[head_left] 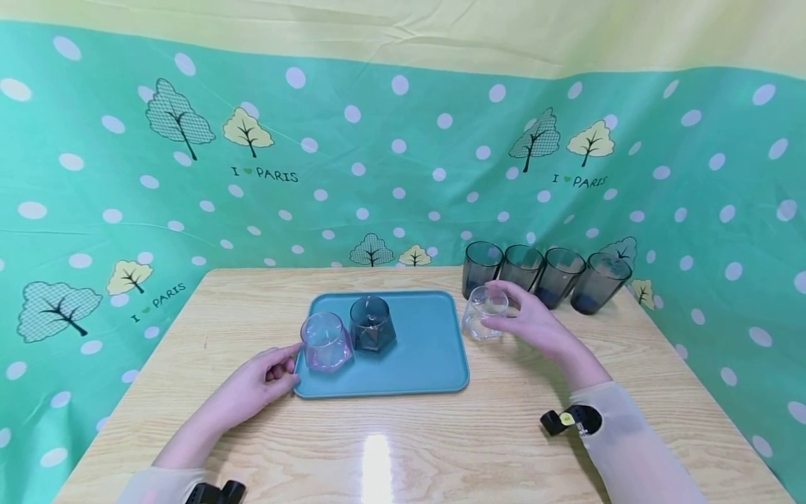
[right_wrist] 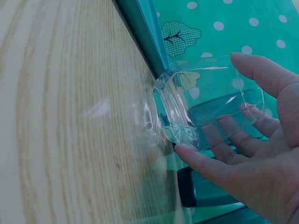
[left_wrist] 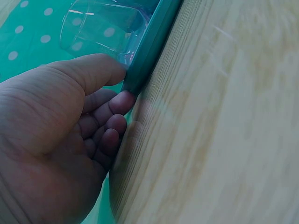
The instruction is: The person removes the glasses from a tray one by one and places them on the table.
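A clear glass tumbler [head_left: 485,316] stands just off the right edge of the blue tray [head_left: 428,364]. My right hand [head_left: 527,320] grips it, and in the right wrist view its fingers curl around the tumbler's [right_wrist: 205,102] side. At the tray's left edge, my left hand [head_left: 261,381] pinches the rim between thumb and fingers, which the left wrist view shows close up on the tray's edge [left_wrist: 148,51]. On the tray sit a pinkish clear tumbler [head_left: 327,346] at the left and a dark grey faceted tumbler [head_left: 373,329] behind and beside it.
Several tall smoky grey glasses [head_left: 483,269] stand in a row at the table's [head_left: 441,448] back right, close behind my right hand. A green dotted cloth [head_left: 403,161] hangs behind the table and along its sides.
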`<state>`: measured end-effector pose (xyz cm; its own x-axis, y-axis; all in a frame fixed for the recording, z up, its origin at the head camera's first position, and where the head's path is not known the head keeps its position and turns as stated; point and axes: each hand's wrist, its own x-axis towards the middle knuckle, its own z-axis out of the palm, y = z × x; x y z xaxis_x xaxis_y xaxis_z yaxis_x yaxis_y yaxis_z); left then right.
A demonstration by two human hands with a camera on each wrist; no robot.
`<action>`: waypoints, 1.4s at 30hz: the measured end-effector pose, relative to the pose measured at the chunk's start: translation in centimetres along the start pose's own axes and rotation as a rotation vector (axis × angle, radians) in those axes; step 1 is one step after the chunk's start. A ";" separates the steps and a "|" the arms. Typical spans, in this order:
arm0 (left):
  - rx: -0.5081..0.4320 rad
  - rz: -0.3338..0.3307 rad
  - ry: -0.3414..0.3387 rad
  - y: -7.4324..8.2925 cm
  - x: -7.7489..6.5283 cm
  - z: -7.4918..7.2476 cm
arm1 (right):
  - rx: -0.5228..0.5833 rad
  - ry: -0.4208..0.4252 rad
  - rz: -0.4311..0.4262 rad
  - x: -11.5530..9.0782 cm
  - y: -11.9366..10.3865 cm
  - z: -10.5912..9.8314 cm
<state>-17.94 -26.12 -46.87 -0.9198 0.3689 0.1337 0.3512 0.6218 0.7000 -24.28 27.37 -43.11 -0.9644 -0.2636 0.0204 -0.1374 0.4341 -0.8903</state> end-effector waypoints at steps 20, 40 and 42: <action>-0.009 -0.019 -0.005 0.2 -0.1 0.0 | 0.023 -0.018 0.000 0.1 0.3 0.0; -0.009 -0.020 -0.004 0.2 -0.1 0.0 | 0.037 -0.037 -0.003 0.1 0.5 -0.1; -0.011 -0.020 -0.006 0.2 -0.1 0.0 | 0.034 -0.036 -0.003 0.1 0.5 -0.2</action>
<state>-17.78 -26.05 -46.71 -0.9255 0.3606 0.1157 0.3308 0.6212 0.7104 -24.53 27.71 -43.46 -0.9551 -0.2962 0.0073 -0.1320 0.4034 -0.9054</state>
